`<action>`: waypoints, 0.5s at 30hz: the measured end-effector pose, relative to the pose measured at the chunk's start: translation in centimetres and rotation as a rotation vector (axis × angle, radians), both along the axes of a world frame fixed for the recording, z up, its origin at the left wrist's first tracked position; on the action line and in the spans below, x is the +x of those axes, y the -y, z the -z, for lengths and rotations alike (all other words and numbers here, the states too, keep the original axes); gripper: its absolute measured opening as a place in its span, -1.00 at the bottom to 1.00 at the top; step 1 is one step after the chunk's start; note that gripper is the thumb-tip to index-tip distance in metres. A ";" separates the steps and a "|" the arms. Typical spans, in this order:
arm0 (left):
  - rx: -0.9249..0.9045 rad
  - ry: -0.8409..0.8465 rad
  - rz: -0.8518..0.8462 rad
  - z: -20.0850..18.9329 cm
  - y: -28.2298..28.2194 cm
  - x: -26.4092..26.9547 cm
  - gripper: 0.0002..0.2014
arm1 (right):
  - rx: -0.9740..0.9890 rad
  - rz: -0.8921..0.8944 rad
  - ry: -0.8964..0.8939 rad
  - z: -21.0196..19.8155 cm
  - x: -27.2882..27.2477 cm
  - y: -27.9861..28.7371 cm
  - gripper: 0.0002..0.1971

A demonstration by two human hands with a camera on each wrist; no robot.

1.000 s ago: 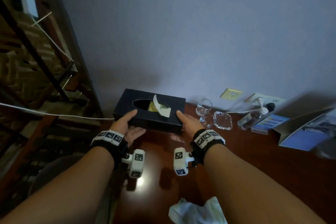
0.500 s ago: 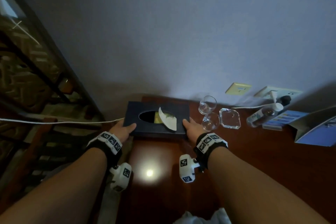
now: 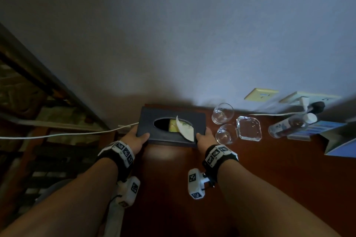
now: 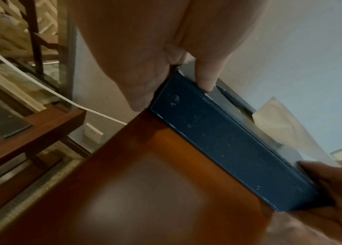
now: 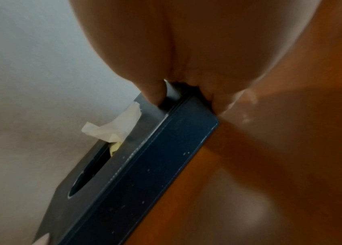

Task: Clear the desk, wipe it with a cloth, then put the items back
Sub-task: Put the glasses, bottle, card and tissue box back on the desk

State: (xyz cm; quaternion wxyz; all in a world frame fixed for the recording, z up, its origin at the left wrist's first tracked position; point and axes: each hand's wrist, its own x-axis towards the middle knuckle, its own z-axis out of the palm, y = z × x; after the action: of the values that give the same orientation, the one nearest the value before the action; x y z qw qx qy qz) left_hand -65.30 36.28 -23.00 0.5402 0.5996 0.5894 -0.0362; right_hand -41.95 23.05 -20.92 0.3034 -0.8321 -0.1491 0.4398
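We've got the dark tissue box (image 3: 169, 126) between our hands at the table's (image 3: 269, 169) far left corner; left hand (image 3: 135, 137) clamps its left end, thumb on top; right hand (image 3: 205, 137) clamps the right end; one tissue (image 3: 185, 130) pokes out; to the right we count two glasses (image 3: 222, 113), one glass ashtray (image 3: 249, 126), one bottle (image 3: 290, 125).

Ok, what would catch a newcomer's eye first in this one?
The dark rectangular tissue box at the reddish-brown wooden desk's back left corner, gripped at its ends by the left hand and right hand. Right of it stand two clear drinking glasses and a clear glass ashtray.
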 end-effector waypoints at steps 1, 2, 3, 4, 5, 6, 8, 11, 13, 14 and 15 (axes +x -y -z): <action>0.003 0.008 -0.001 0.2 -0.3 0.3 -0.47 | 0.006 0.025 -0.004 0.1 0.1 -0.2 -0.52; 0.005 0.011 -0.004 0.2 -0.5 0.5 -0.47 | 0.011 0.047 -0.003 0.2 0.2 -0.5 -0.52; 0.012 0.015 -0.003 0.3 -0.8 0.5 -0.47 | 0.014 0.059 0.002 0.3 0.3 -0.8 -0.52; 0.016 0.018 -0.001 0.2 -0.9 0.6 -0.48 | 0.016 0.067 0.009 0.3 0.4 -1.1 -0.51; 0.015 0.028 0.004 0.3 -1.2 0.7 -0.47 | 0.020 0.075 0.014 0.3 0.6 -1.3 -0.51; 0.012 0.034 0.009 0.3 -1.3 0.7 -0.46 | 0.028 0.083 0.012 0.3 0.7 -1.5 -0.51; 0.007 0.046 0.017 0.3 -1.6 0.9 -0.44 | 0.034 0.098 0.003 0.3 0.9 -1.7 -0.51; 0.010 0.062 0.015 0.4 -1.9 1.3 -0.45 | 0.024 0.087 0.009 0.4 1.3 -2.0 -0.52; 0.016 0.062 0.019 0.5 -2.0 1.6 -0.46 | 0.030 0.075 0.010 0.2 1.5 -2.2 -0.53; 0.016 0.060 0.023 0.4 -2.0 1.7 -0.47 | 0.034 0.074 0.005 0.2 1.6 -2.3 -0.53; 0.019 0.059 0.023 0.5 -2.0 1.8 -0.47 | 0.039 0.075 0.003 0.2 1.7 -2.4 -0.54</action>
State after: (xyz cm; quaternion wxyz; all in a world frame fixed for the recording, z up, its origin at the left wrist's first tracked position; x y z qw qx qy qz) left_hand -63.49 38.31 -23.48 0.5511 0.6122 0.5667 -0.0190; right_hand -40.21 25.44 -21.13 0.3355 -0.8317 -0.1267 0.4239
